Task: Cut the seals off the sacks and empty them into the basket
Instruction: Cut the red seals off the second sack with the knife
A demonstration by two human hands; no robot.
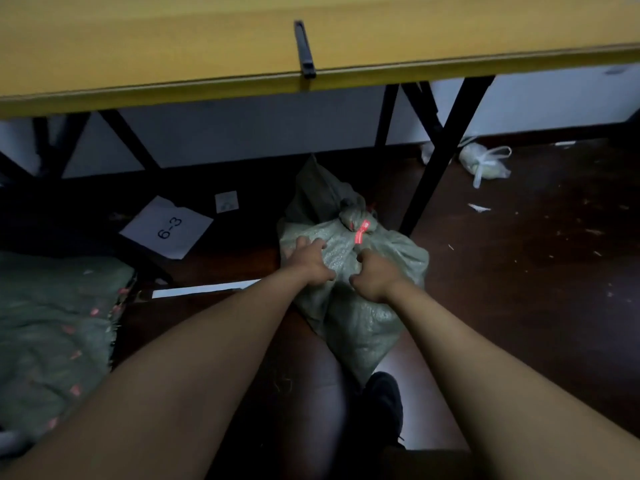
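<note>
A grey-green woven sack (360,271) sits on the dark floor (536,271) just under the near edge of the yellow table (173,46), its neck bunched and tied with a red seal (360,232) right beyond the knuckles. Both hands clutch the sack's top fabric: the left hand (308,263) with fingers dug into the cloth, the right hand (374,275) fisted around a fold just below the seal. The fingertips are buried in the weave and hard to make out. Both arms reach straight forward, nearly parallel. Farther left lies a sheet of paper (168,226) marked 6-3, and a heap of more sacks (52,334) at near left.
</note>
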